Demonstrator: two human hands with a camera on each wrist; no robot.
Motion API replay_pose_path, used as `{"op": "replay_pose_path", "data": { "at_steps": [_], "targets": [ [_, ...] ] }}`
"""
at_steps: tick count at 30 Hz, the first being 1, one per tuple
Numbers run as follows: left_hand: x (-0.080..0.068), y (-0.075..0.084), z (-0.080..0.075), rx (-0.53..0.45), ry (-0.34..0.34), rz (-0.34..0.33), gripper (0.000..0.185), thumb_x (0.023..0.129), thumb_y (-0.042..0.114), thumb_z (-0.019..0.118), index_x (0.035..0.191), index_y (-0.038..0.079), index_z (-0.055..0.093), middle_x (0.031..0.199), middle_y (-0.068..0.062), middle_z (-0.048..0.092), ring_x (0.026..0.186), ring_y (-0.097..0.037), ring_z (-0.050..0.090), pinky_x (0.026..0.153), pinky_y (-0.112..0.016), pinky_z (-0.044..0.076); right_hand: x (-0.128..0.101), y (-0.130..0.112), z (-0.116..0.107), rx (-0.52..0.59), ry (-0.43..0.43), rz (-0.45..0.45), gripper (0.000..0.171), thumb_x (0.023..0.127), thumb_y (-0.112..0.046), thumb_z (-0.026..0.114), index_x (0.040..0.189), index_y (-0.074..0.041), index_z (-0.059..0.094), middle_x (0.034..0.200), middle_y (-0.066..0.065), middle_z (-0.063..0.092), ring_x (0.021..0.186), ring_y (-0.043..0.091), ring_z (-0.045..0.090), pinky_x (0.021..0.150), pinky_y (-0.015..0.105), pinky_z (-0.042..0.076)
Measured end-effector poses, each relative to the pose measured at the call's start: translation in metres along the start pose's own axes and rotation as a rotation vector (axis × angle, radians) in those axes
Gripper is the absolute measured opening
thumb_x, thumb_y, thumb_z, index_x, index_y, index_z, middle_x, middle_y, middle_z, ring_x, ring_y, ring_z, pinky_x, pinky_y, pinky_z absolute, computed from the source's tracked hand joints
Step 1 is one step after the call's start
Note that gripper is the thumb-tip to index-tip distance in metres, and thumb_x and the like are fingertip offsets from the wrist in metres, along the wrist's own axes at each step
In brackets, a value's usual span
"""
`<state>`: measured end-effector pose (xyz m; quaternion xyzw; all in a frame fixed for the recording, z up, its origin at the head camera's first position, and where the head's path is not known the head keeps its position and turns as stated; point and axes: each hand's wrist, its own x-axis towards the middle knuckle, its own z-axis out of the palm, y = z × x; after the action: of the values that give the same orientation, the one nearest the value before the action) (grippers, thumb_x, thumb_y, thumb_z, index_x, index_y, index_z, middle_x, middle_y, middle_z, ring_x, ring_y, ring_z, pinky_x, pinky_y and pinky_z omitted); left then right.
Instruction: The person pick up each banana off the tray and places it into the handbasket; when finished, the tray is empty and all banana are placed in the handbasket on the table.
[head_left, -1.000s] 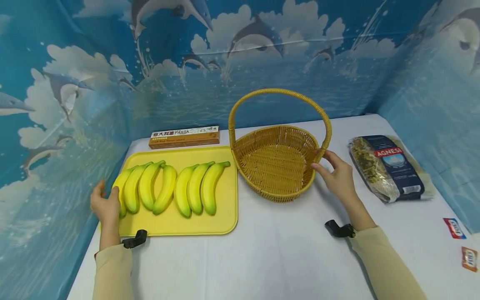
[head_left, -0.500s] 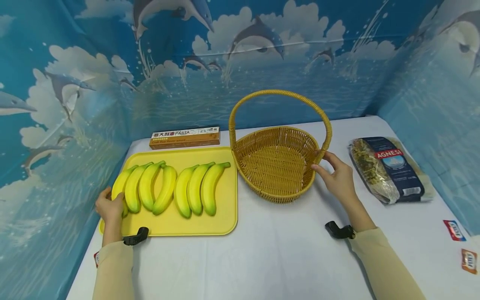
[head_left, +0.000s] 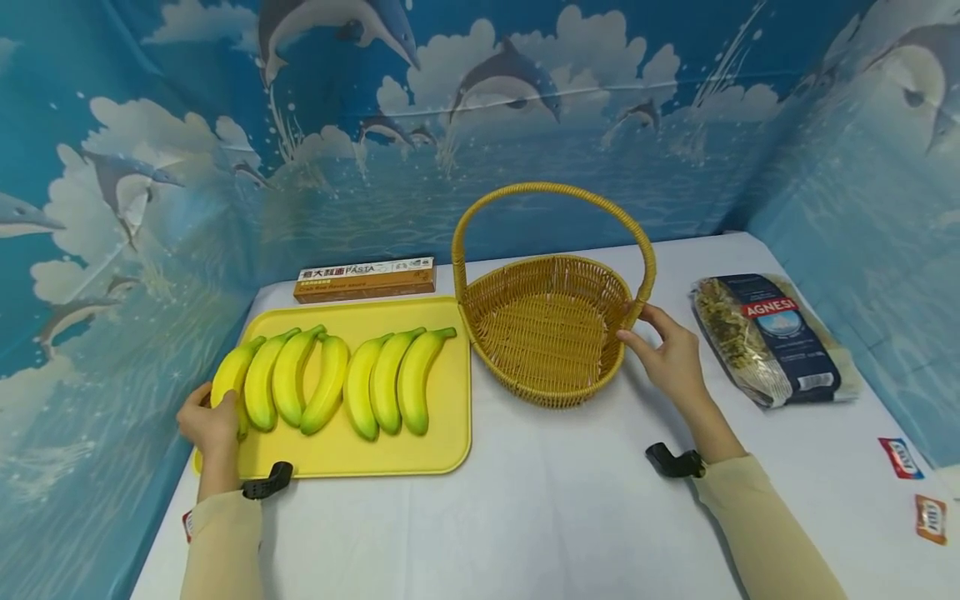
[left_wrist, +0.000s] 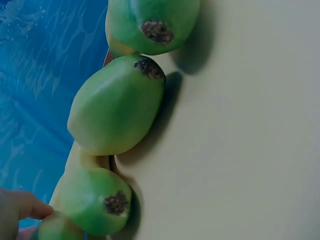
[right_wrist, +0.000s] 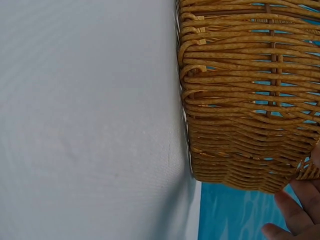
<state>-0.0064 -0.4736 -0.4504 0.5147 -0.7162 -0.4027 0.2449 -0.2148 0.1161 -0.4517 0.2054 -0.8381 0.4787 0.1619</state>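
My left hand (head_left: 210,423) grips the leftmost banana (head_left: 231,375) near its lower end, at the left edge of a yellow tray (head_left: 360,457). More bananas (head_left: 373,387) lie side by side on that tray, stems pointing away. Seen from the left wrist, a finger and thumb pinch the green tip of the held banana (left_wrist: 59,228) in the lower left corner. On the other side, my right hand (head_left: 671,354) holds the rim of a heart-shaped wicker basket (head_left: 543,337) at the foot of its arched handle. The right wrist view shows fingers (right_wrist: 295,210) against the basket's woven wall.
A pasta box (head_left: 363,282) lies behind the tray. To the right of the basket is a bag of pasta (head_left: 776,337). Two small packets, one red and blue (head_left: 901,458) and one orange (head_left: 931,519), lie at the right edge. A dolphin-printed curtain (head_left: 375,200) surrounds the table.
My left hand came in from the left, closed on the leftmost banana and shifted it slightly left from its neighbour. My right hand stays on the basket. The head view shifted a little.
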Motion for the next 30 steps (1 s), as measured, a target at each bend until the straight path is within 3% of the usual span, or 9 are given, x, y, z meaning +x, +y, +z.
{"op": "replay_pose_path", "data": {
  "at_steps": [3,6,13,16,21,26,30],
  "targets": [
    [-0.004,0.005,-0.004,-0.006,0.034,0.012,0.052,0.094,0.024,0.06,0.143,0.009,0.052,0.13,-0.009,0.055,0.105,-0.01,0.05,0.096,-0.028,0.044,0.0,0.0,0.0,-0.003,-0.005,0.003,0.044,0.085,-0.011,0.075,0.127,0.0,0.062,0.123,0.023,0.065,0.118,0.044,0.058,0.098,0.06,0.042],
    [-0.011,0.014,-0.008,-0.024,0.046,0.023,0.051,0.092,0.027,0.063,0.14,0.013,0.055,0.124,-0.002,0.057,0.091,0.001,0.046,0.089,-0.021,0.044,0.0,0.0,0.0,0.005,-0.01,0.004,0.044,0.086,-0.012,0.074,0.127,-0.001,0.062,0.124,0.023,0.065,0.119,0.043,0.057,0.099,0.061,0.042],
    [-0.047,0.049,-0.012,-0.104,0.027,0.059,0.048,0.089,0.03,0.069,0.135,0.02,0.061,0.124,0.007,0.06,0.107,-0.003,0.05,0.095,-0.023,0.043,0.001,-0.002,0.0,0.021,-0.015,0.006,0.044,0.086,-0.011,0.074,0.127,-0.001,0.062,0.125,0.021,0.065,0.121,0.042,0.056,0.101,0.061,0.04],
    [-0.07,0.063,-0.008,-0.151,0.006,0.154,0.046,0.087,0.028,0.072,0.131,0.017,0.064,0.114,0.012,0.061,0.098,0.003,0.049,0.086,-0.018,0.043,0.001,-0.002,-0.001,0.013,-0.015,0.014,0.044,0.086,-0.012,0.074,0.127,-0.002,0.062,0.125,0.022,0.065,0.12,0.043,0.056,0.1,0.061,0.04],
    [-0.113,0.079,0.008,-0.199,-0.047,0.394,0.041,0.084,0.02,0.076,0.122,0.009,0.069,0.105,0.009,0.065,0.088,0.005,0.052,0.074,-0.011,0.043,0.0,-0.001,-0.001,0.011,-0.015,0.019,0.044,0.086,-0.012,0.074,0.127,-0.002,0.062,0.124,0.023,0.065,0.12,0.043,0.056,0.099,0.061,0.041],
    [-0.157,0.095,0.033,-0.268,-0.213,0.594,0.038,0.08,0.01,0.078,0.117,0.005,0.071,0.109,-0.01,0.07,0.09,-0.003,0.057,0.074,-0.01,0.046,0.0,-0.002,0.0,0.019,-0.015,0.013,0.044,0.086,-0.013,0.074,0.127,-0.002,0.062,0.124,0.021,0.065,0.119,0.042,0.057,0.099,0.061,0.041],
    [-0.187,0.11,0.061,-0.291,-0.338,0.703,0.038,0.078,0.007,0.078,0.116,0.005,0.072,0.108,-0.014,0.07,0.094,-0.011,0.06,0.077,-0.018,0.049,0.0,-0.001,0.0,0.016,-0.011,0.013,0.043,0.087,-0.013,0.074,0.127,-0.002,0.062,0.123,0.021,0.066,0.119,0.042,0.057,0.099,0.06,0.041]
  ]
}}
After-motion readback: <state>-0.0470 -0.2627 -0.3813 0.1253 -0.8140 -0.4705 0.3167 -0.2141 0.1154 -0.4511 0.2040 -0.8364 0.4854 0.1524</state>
